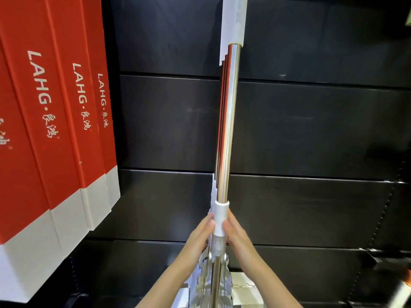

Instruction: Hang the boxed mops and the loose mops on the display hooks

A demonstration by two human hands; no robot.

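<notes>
Both hands — left hand [201, 232] and right hand [234, 233] — clasp the upright loose mop [229, 121] at its white collar [220, 218], red LAHG boxes [55, 130] hanging beside the dark slatted panel [311, 130].

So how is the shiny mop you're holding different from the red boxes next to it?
The loose mop is bare, a shiny metal pole with white plastic parts; the red boxes are flat cardboard, red above and white below, with printed lettering. The mop is held upright between the left hand and the right hand; no hand touches the boxes. There are several boxes side by side. Both stand tall against the dark wall panels.
</notes>
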